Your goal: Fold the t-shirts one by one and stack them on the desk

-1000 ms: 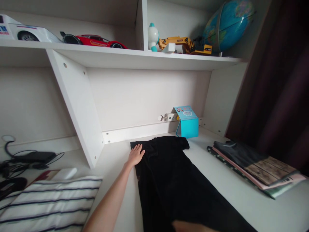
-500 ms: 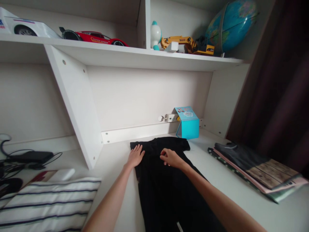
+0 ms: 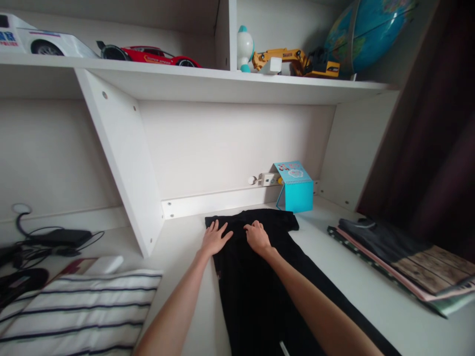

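A black short-sleeved shirt (image 3: 256,287) lies stretched out on the white desk, its far edge close to the back panel. My left hand (image 3: 216,239) rests flat on the shirt's upper left part, fingers spread. Beside it, my right hand (image 3: 259,237) is closed on the cloth near the upper middle, with fingers curled; the fingertips are partly hidden. A short sleeve (image 3: 293,221) sticks out at the upper right. Low on the shirt is a small white strip (image 3: 284,348).
To the right lies a stack of folded clothes (image 3: 404,257). Striped white cloth (image 3: 81,311) and a black adapter with cables (image 3: 63,238) are on the left. A blue desk calendar (image 3: 299,195) stands behind the shirt. Toy vehicles and a globe (image 3: 365,34) sit on the shelf above.
My right hand has moved slightly up and onto the cloth, its fingers curling down. My left hand's fingers have spread wider. The view has shifted a little left.
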Demonstrator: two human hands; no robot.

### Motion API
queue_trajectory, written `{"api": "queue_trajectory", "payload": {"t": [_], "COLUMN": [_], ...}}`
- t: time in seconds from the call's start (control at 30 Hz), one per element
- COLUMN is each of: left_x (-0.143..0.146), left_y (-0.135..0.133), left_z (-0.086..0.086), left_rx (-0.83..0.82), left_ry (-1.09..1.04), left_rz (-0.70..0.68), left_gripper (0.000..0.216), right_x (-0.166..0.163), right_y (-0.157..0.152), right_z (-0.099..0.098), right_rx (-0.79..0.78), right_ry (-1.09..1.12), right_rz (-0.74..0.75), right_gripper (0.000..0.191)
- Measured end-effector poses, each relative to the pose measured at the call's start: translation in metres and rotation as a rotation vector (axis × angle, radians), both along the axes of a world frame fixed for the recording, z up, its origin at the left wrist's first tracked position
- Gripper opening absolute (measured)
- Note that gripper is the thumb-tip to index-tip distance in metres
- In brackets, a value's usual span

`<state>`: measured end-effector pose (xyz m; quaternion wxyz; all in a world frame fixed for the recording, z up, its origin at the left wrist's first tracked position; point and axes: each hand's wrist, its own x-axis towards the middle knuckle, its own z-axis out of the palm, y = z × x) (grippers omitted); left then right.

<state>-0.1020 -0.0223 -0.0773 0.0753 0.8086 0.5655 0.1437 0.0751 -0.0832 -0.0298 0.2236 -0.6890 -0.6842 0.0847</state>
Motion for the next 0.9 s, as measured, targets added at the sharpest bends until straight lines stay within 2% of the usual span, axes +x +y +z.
{"api": "queue_trajectory", "payload": {"t": [0.07, 0.17, 0.27, 0.33, 0.43, 0.53, 0.6, 0.67, 0.73, 0.77, 0.8, 0.83, 0.9], "left_x": [0.0, 0.0, 0.0, 0.001, 0.001, 0.001, 0.001, 0.0, 0.0, 0.0, 0.0, 0.0, 0.0], "left_y": [0.0, 0.001, 0.001, 0.0, -0.001, -0.002, -0.003, -0.005, -0.007, -0.008, -0.009, -0.009, -0.01], "left_z": [0.0, 0.0, 0.0, 0.001, 0.001, 0.002, 0.003, 0.004, 0.006, 0.007, 0.007, 0.008, 0.008], "left_rx": [-0.003, -0.003, 0.003, 0.011, 0.017, 0.018, 0.02, 0.021, 0.008, -0.004, -0.015, -0.023, -0.032], "left_ry": [0.005, 0.01, 0.012, 0.013, 0.018, 0.015, 0.005, -0.008, -0.014, -0.012, -0.009, -0.006, -0.003], "left_rz": [-0.001, -0.006, -0.013, -0.011, -0.007, -0.006, -0.014, -0.033, -0.06, -0.072, -0.08, -0.084, -0.084], "left_gripper": [0.07, 0.072, 0.071, 0.069, 0.068, 0.067, 0.066, 0.066, 0.068, 0.069, 0.07, 0.072, 0.073], "right_x": [0.007, 0.013, 0.013, 0.012, 0.011, 0.017, 0.027, 0.043, 0.065, 0.078, 0.092, 0.106, 0.131], "right_y": [-0.023, -0.083, -0.15, -0.183, -0.208, -0.218, -0.218, -0.208, -0.179, -0.159, -0.135, -0.11, -0.063], "right_z": [0.009, 0.018, 0.015, 0.01, 0.007, 0.015, 0.023, 0.029, 0.031, 0.03, 0.028, 0.026, 0.018], "right_rx": [-0.012, -0.092, -0.257, -0.4, -0.544, -0.514, -0.485, -0.512, -0.504, -0.466, -0.377, -0.274, -0.181], "right_ry": [0.001, 0.027, 0.106, 0.155, 0.184, 0.213, 0.21, 0.251, 0.305, 0.306, 0.255, 0.145, 0.064], "right_rz": [0.043, 0.156, 0.219, 0.203, 0.209, 0.199, 0.187, 0.232, 0.261, 0.226, 0.141, -0.013, -0.196], "right_gripper": [0.028, 0.019, 0.017, 0.027, 0.034, 0.04, 0.038, 0.027, 0.014, 0.016, 0.018, 0.017, 0.02]}}
